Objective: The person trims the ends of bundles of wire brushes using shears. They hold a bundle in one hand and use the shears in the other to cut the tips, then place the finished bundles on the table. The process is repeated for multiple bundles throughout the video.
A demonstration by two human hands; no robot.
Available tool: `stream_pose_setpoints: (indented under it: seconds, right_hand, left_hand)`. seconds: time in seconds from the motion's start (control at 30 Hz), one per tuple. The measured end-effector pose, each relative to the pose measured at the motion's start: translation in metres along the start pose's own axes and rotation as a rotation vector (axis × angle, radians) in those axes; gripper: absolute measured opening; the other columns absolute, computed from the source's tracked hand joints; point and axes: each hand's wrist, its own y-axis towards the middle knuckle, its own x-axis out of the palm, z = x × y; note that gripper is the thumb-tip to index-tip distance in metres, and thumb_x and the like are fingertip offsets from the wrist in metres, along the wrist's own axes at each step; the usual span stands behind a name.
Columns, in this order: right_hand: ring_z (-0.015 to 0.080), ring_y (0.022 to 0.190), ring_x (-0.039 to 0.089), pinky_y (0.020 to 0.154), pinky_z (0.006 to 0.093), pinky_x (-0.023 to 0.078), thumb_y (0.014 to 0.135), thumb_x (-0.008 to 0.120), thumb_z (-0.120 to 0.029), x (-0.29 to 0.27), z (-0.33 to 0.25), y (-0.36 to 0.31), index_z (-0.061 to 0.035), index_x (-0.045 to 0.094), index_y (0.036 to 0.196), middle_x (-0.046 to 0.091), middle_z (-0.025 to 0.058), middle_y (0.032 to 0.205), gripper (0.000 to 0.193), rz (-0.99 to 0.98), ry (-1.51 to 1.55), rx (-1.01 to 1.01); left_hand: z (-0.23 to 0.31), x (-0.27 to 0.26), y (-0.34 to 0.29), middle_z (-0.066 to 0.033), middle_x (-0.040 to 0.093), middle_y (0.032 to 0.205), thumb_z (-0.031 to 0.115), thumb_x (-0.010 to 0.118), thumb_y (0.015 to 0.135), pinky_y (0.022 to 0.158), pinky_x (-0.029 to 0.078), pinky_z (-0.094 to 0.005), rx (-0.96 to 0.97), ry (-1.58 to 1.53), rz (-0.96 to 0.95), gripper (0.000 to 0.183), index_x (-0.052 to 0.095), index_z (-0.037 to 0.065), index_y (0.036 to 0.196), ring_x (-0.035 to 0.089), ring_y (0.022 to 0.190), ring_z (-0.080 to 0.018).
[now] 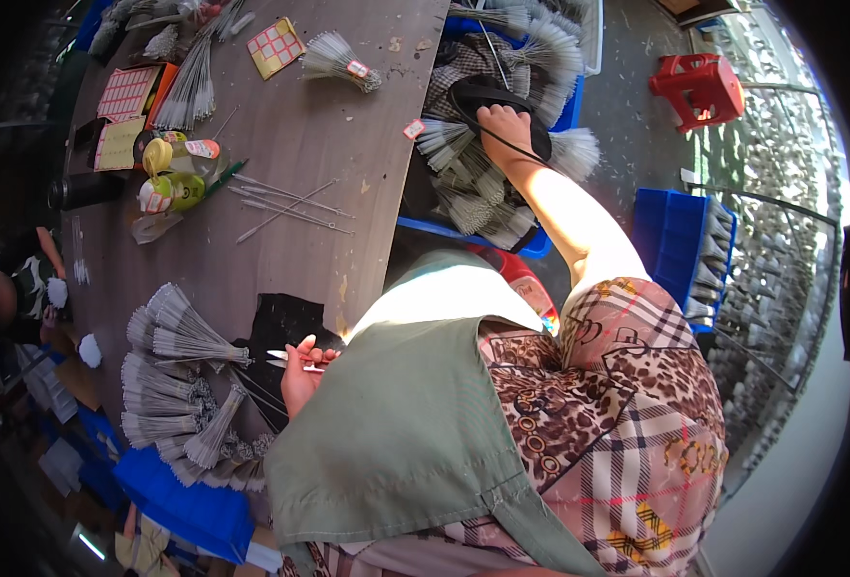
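My left hand [302, 373] grips small scissors [290, 360] over the bench [290, 144]; right hand [504, 125] reaches out, fingers closed on brush bundles [463, 163] in the blue bin [540, 245].

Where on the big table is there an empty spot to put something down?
The brown wooden table is bare at its right side, between the loose thin wire brushes and the table's edge. There is also room beyond the brushes, below the yellow sticker sheet. The left side is crowded with fanned grey brush bundles and glue bottles.
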Motion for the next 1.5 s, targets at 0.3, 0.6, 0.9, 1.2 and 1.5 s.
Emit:
stream_pose_setpoints:
  seconds: [0.3, 0.6, 0.9, 1.2, 1.5]
  right_hand:
    - [0.0377, 0.091, 0.055, 0.076, 0.0435, 0.042, 0.084, 0.054, -0.018, -0.038, 0.105, 0.036, -0.0045, 0.056, 0.098, 0.059, 0.0189, 0.091, 0.019, 0.217, 0.399, 0.198]
    - [0.0268, 0.092, 0.060, 0.079, 0.0332, 0.044, 0.085, 0.057, -0.024, -0.049, 0.186, 0.075, -0.0042, 0.057, 0.104, 0.063, 0.0148, 0.094, 0.027, 0.164, 0.485, 0.331]
    - [0.0352, 0.101, 0.054, 0.080, 0.0387, 0.043, 0.083, 0.056, -0.014, -0.128, 0.215, 0.096, -0.0033, 0.055, 0.101, 0.060, 0.0177, 0.098, 0.020, 0.114, 0.133, -0.036]
    - [0.0226, 0.096, 0.056, 0.081, 0.0397, 0.043, 0.083, 0.045, -0.016, 0.011, 0.088, 0.024, -0.0147, 0.058, 0.091, 0.060, 0.0045, 0.091, 0.015, 0.005, -0.132, 0.055]
    - [0.0267, 0.093, 0.054, 0.075, 0.0405, 0.045, 0.080, 0.055, -0.019, 0.038, 0.057, -0.003, -0.0111, 0.053, 0.092, 0.056, 0.0070, 0.093, 0.015, 0.064, 0.163, 0.422]
  left_hand:
    - [0.001, 0.009, 0.005, -0.0018, 0.046, 0.068, 0.039, 0.037, 0.095, 0.073, 0.046, -0.0350, -0.015, -0.023, -0.031, 0.040, 0.052, 0.002, 0.096, 0.050, 0.070, -0.0178]
    - [0.003, 0.012, 0.010, -0.0015, 0.045, 0.067, 0.039, 0.038, 0.095, 0.071, 0.046, -0.0354, -0.025, -0.048, -0.019, 0.039, 0.052, 0.002, 0.093, 0.049, 0.069, -0.0182]
    - [-0.002, 0.003, 0.024, -0.0019, 0.045, 0.067, 0.039, 0.038, 0.095, 0.071, 0.045, -0.0352, -0.031, -0.109, -0.078, 0.039, 0.051, 0.002, 0.092, 0.048, 0.069, -0.0180]
    - [0.009, 0.023, 0.010, -0.0015, 0.045, 0.065, 0.038, 0.037, 0.095, 0.070, 0.046, -0.0353, -0.052, -0.043, -0.019, 0.038, 0.051, 0.003, 0.093, 0.049, 0.067, -0.0183]
    - [0.016, 0.016, -0.002, -0.0012, 0.047, 0.065, 0.039, 0.037, 0.095, 0.072, 0.048, -0.0327, -0.109, 0.052, 0.014, 0.038, 0.055, 0.006, 0.091, 0.053, 0.070, -0.0176]
